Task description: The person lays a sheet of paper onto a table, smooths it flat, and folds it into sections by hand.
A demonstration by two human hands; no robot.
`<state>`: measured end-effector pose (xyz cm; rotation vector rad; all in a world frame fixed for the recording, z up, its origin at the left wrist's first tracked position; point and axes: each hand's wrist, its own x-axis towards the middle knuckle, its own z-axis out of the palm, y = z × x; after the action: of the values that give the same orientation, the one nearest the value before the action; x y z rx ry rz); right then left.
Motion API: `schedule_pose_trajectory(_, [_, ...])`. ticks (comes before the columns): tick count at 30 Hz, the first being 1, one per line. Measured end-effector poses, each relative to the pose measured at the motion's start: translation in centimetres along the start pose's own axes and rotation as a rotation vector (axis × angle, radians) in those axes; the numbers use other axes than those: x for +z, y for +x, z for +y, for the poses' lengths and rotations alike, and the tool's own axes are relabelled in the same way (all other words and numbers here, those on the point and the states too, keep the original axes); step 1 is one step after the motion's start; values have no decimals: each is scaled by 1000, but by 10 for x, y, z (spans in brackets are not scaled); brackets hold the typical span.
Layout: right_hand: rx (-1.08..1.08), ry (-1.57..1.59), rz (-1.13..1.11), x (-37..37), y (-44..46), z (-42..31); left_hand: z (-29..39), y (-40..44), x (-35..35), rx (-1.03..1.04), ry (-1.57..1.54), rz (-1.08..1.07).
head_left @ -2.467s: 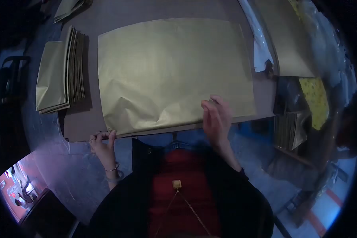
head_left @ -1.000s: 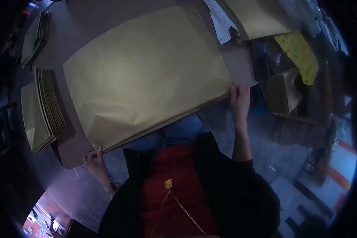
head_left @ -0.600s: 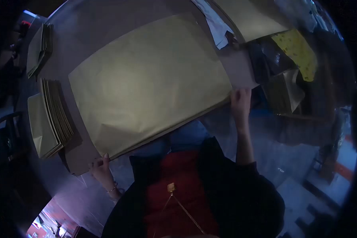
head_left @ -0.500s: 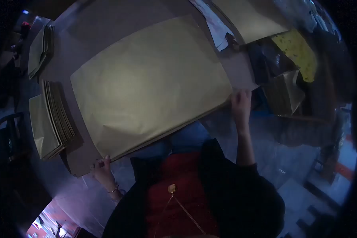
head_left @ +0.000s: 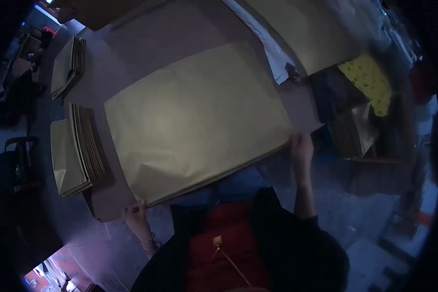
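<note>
A stack of large brown paper sheets [head_left: 199, 112] lies across the table in front of me, its layered near edge facing my body. The top sheet has a crease near its lower left corner. My left hand [head_left: 137, 218] is closed at that corner, thumb on top and fingers curled at the edge. At the near right corner, my right hand [head_left: 302, 148] is closed on the paper edge. How many sheets either hand grips is hidden.
Two piles of folded brown paper, a nearer one [head_left: 78, 151] and a farther one [head_left: 69, 68], stand at the left. More brown sheets [head_left: 306, 36] and a white strip [head_left: 263, 41] lie back right. A yellow patterned cloth [head_left: 370, 82] hangs near a box [head_left: 374, 168] holding folded paper.
The whole view has shifted, so the table and paper appear farther right and lower. Both hands stay at the same two corners, and the lower left crease stands out more.
</note>
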<state>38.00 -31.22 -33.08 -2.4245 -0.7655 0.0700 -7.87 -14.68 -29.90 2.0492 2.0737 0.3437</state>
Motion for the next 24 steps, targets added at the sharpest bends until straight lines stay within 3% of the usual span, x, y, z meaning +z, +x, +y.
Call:
schedule_pose_trajectory(4, [11, -76, 24, 1, -1, -5, -4, 0, 7, 25, 93, 66])
schedule_pose_trajectory(7, [-83, -186, 150, 7, 0, 2, -15, 1, 10, 56, -47, 27])
schedule_pose_trajectory(12, [80, -172, 27, 2, 1, -9, 0, 0, 4, -10, -3, 23])
schedule_pose_trajectory(19, [-40, -140, 45, 7, 1, 2, -10, -2, 14, 54, -50, 143])
schedule_pose_trajectory(21, [55, -210, -54, 1, 2, -3, -4, 2, 7, -61, -53, 12])
schedule_pose_trajectory(22, [-37, -131, 7, 1, 2, -2, -9, 2, 9, -75, -53, 16])
schedule_pose_trajectory(24, [-35, -151, -12, 1, 3, -3, -20, 4, 16, 35, 41, 6])
